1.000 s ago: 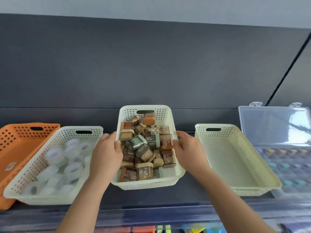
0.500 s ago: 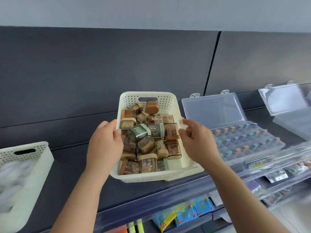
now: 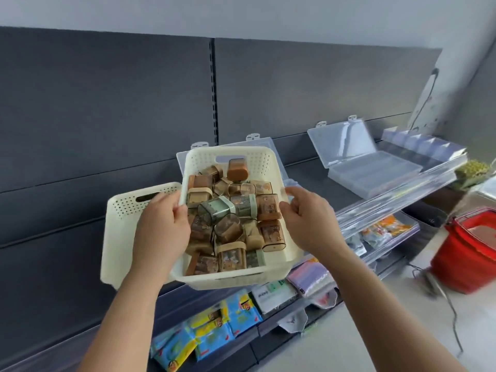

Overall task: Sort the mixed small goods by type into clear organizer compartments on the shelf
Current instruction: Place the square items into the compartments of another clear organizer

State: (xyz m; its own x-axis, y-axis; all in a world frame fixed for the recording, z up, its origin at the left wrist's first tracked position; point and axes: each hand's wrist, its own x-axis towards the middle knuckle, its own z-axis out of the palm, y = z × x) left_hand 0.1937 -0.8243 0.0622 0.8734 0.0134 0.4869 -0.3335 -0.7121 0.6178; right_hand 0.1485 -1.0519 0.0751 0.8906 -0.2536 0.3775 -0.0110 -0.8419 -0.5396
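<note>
Both hands grip the cream basket (image 3: 236,276) of small boxes (image 3: 228,210) by its rims: left hand (image 3: 161,229) on the left rim, right hand (image 3: 308,224) on the right. Since half a second ago the basket has travelled right along the shelf (image 3: 397,200); another basket (image 3: 120,237) now shows behind its left side, and an open clear organizer (image 3: 373,170) lies to its right.

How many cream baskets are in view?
2. The held basket, full of small boxes, is gripped by the left hand and right hand; the second basket sits behind it, leftward, partly hidden. More may be offscreen.
</note>
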